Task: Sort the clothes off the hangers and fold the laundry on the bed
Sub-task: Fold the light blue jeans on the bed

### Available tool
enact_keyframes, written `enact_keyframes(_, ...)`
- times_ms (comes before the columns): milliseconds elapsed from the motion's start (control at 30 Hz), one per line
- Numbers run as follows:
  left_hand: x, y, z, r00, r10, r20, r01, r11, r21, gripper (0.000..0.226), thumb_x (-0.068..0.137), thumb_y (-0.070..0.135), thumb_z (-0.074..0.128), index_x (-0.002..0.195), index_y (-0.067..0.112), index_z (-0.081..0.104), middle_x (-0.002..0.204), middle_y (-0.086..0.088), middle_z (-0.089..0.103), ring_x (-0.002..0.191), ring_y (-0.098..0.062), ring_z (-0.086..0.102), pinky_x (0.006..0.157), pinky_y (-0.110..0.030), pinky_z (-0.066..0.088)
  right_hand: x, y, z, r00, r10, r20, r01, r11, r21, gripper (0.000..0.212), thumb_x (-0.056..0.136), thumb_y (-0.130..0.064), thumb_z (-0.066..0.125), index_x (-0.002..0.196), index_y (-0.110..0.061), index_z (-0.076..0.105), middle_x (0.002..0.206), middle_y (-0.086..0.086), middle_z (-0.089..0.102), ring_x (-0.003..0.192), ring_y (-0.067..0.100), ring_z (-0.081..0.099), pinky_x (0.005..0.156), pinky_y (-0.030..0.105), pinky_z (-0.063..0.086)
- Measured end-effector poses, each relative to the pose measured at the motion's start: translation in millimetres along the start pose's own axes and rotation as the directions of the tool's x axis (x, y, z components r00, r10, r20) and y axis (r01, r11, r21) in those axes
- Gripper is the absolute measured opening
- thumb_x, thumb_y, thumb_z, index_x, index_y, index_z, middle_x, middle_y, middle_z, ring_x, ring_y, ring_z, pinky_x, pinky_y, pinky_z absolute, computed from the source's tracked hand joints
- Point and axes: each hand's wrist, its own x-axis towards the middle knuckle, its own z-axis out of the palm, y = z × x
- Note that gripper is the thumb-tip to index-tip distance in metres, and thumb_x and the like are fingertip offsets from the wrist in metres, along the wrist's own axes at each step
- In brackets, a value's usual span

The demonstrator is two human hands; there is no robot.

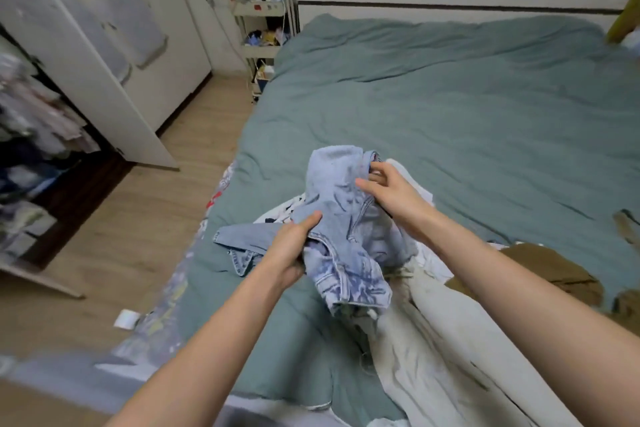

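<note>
A crumpled light-blue denim garment is lifted above the near part of the bed. My left hand grips its lower left part, thumb on top of the cloth. My right hand pinches a fold near its upper right edge. One denim end trails on the green cover to the left. Under and beside it lie a white printed garment, a long cream garment and a brown garment. No hanger shows.
An open white wardrobe door and shelves of stacked clothes stand at the left across the wooden floor. A white trolley full of small items stands by the bed's far left corner. The far half of the bed is bare green cover.
</note>
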Motion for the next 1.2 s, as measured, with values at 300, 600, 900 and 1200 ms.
enact_keyframes(300,-18,51,-39,1.0,-0.007,0.019,0.012,0.965,-0.262,0.029,0.097,0.01,0.045,0.072,0.004,0.057,0.068,-0.012,0.061,0.06,-0.022,0.063,0.061,-0.031,0.057,-70,20,62,0.852,-0.202,0.484,0.36,0.896,-0.261,0.094,0.063,-0.041,0.087,0.141,-0.031,0.036,0.138,-0.02,0.042,0.126,-0.011,0.039,0.104,0.011,0.03)
enact_keyframes(600,-28,40,-73,0.999,-0.002,0.046,0.006,0.997,-0.076,0.049,0.087,-0.001,0.054,0.126,0.028,0.051,0.086,-0.006,0.04,0.07,-0.015,0.038,0.062,-0.031,0.051,-62,13,80,0.879,-0.337,0.339,0.456,0.804,-0.383,0.026,0.073,-0.025,0.08,0.094,-0.021,0.064,0.079,-0.006,0.066,0.068,0.007,0.056,0.064,0.025,0.042)
enact_keyframes(900,-53,44,-136,0.977,0.112,-0.182,-0.051,0.949,0.31,0.058,0.077,-0.02,0.059,0.121,0.017,0.061,0.078,-0.012,0.059,0.05,-0.013,0.05,0.053,-0.022,0.04,-62,4,121,0.638,-0.395,0.661,0.77,0.307,-0.559,0.031,0.078,-0.016,0.058,0.109,-0.02,0.059,0.1,-0.001,0.056,0.099,0.02,0.053,0.074,0.03,0.037)
enact_keyframes(1200,-80,93,-265,0.975,0.134,-0.178,-0.067,0.938,0.34,0.022,0.071,0.001,0.081,0.089,-0.001,0.069,0.076,-0.012,0.068,0.056,-0.014,0.063,0.054,-0.021,0.052,-72,-37,250,0.394,-0.345,0.852,0.919,0.128,-0.373,0.041,0.073,-0.031,0.042,0.103,-0.007,0.054,0.108,0.007,0.059,0.11,0.025,0.049,0.101,0.034,0.037)
